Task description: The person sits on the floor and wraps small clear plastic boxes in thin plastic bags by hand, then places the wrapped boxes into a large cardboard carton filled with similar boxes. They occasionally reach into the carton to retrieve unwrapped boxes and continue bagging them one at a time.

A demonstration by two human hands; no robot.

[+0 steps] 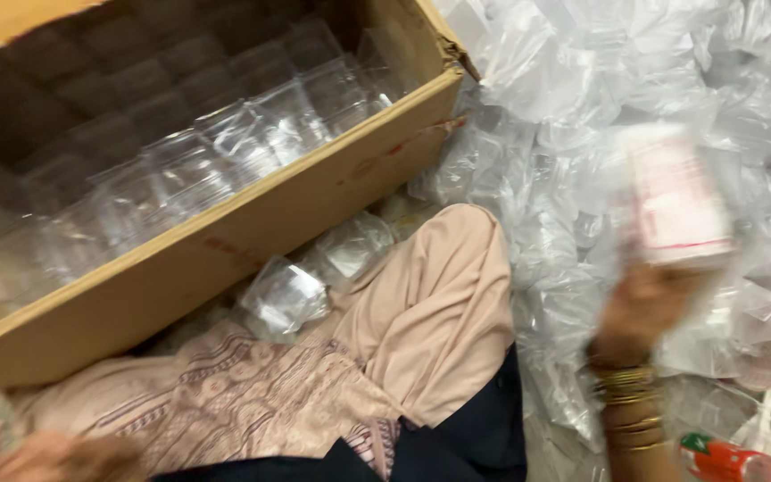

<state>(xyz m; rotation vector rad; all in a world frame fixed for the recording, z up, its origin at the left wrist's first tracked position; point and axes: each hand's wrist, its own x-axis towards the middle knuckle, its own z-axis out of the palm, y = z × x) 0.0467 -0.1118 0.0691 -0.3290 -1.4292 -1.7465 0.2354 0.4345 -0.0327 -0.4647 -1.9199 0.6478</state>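
A blurred stack of pink-and-white packets [671,201] is gripped by the right hand [644,308] at three o'clock, over clear bags [582,80]. The left hand's [11,455] state cannot be told at seven o'clock, below the cardboard box [252,223].

Home packing floor: carton [225,232], heaped plastic bags [582,80].

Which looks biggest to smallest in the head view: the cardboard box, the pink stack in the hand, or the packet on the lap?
1. Cardboard box, by far the largest.
2. Pink stack in the right hand.
3. Packet; blur makes these last two close.
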